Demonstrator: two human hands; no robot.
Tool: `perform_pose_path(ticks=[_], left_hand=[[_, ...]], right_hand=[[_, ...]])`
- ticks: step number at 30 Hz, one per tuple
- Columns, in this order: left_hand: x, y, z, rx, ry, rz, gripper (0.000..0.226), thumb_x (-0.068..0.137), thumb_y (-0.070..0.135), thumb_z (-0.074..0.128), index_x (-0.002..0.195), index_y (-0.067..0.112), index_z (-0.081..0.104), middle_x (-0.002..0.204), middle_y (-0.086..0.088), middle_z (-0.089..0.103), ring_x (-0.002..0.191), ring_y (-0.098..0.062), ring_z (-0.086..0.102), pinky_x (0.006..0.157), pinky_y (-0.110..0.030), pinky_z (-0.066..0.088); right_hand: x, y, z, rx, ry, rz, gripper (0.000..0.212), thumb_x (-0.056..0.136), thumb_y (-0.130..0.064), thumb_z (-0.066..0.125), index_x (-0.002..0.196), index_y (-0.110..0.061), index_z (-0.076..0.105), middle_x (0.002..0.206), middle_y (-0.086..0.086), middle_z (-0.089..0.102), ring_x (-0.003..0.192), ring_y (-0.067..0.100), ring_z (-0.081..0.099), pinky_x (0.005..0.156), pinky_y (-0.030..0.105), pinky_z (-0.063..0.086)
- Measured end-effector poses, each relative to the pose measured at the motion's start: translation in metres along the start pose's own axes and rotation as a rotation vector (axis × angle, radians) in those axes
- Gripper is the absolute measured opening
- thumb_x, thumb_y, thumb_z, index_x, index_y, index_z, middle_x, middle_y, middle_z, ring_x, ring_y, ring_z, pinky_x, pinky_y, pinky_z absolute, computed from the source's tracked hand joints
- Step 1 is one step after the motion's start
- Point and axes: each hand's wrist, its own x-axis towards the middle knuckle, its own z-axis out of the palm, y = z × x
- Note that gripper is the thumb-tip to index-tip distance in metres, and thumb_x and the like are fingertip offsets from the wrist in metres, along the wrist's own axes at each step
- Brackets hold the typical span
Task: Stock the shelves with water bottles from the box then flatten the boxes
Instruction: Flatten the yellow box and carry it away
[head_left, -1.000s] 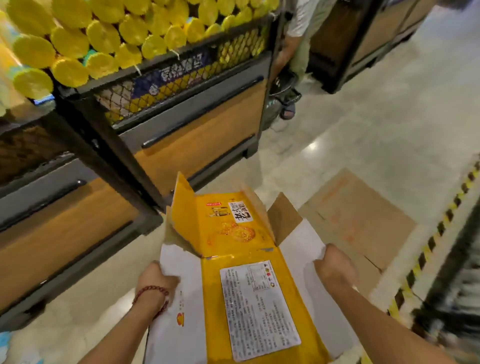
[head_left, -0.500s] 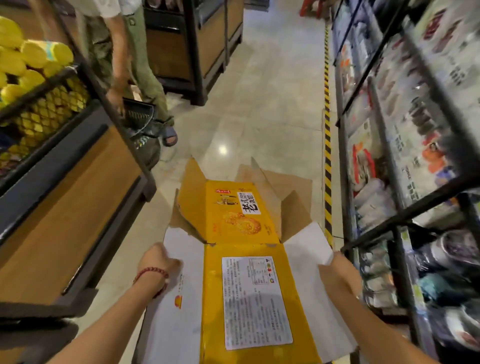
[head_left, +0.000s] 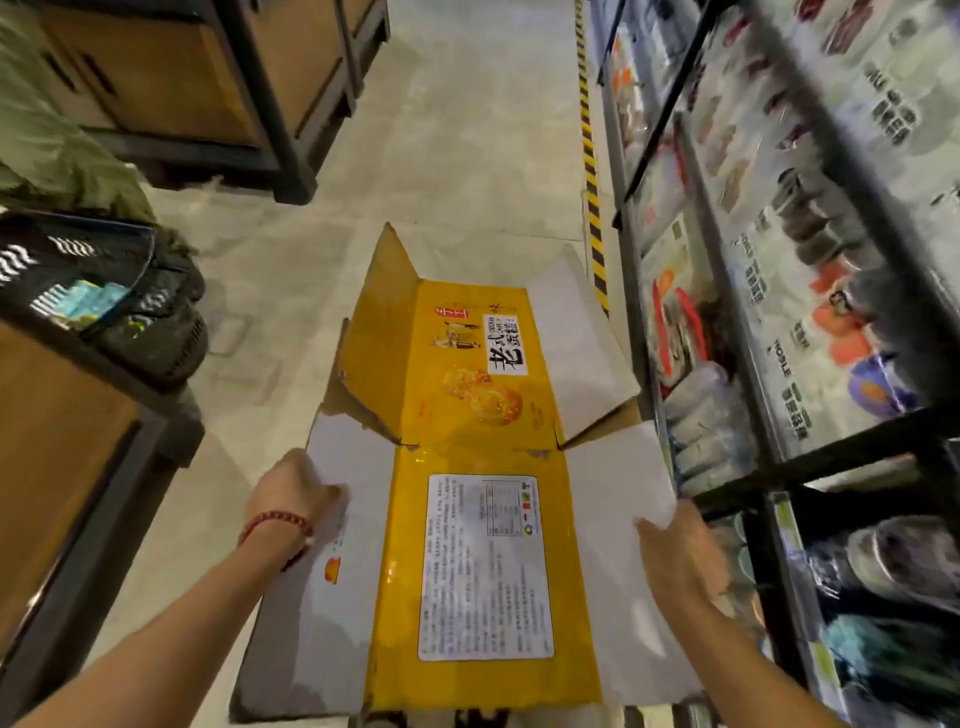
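I see the floor (head_left: 457, 156) of a store aisle running ahead, with a shelving rack (head_left: 810, 322) of packaged goods along my right and a wood-panelled display unit (head_left: 72, 467) on my left. Held out flat above the floor between them is the opened-out yellow and white box (head_left: 467, 467), flaps spread at its far end. My left hand (head_left: 291, 493) grips its left white panel, fingers curled round the edge. My right hand (head_left: 680, 551) holds the right panel's edge; I cannot tell how those fingers lie. A red bracelet (head_left: 275, 522) circles the left wrist.
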Motion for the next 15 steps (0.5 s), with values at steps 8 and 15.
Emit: perform_pose_path(ticks=[8, 15], left_hand=[[0.12, -0.005, 0.121, 0.089, -0.099, 0.03, 0.029, 0.081, 0.03, 0.067, 0.094, 0.006, 0.055, 0.09, -0.009, 0.062, 0.083, -0.032, 0.059, 0.068, -0.031, 0.044], [0.137, -0.058, 0.217, 0.133, -0.227, -0.064, 0.03, 0.077, 0.034, 0.07, 0.087, 0.011, 0.053, 0.084, -0.008, 0.061, 0.068, -0.022, 0.049, 0.058, -0.029, 0.037]], right_hand=[[0.077, 0.023, 0.124, 0.003, -0.116, 0.125, 0.055, 0.082, -0.054, 0.049, 0.102, -0.003, 0.055, 0.092, 0.019, 0.062, 0.092, 0.037, 0.062, 0.072, 0.035, 0.043], [0.081, 0.079, 0.211, -0.112, -0.219, 0.231, 0.024, 0.089, -0.027, 0.06, 0.104, -0.01, 0.053, 0.099, 0.016, 0.062, 0.091, 0.037, 0.06, 0.078, 0.046, 0.052]])
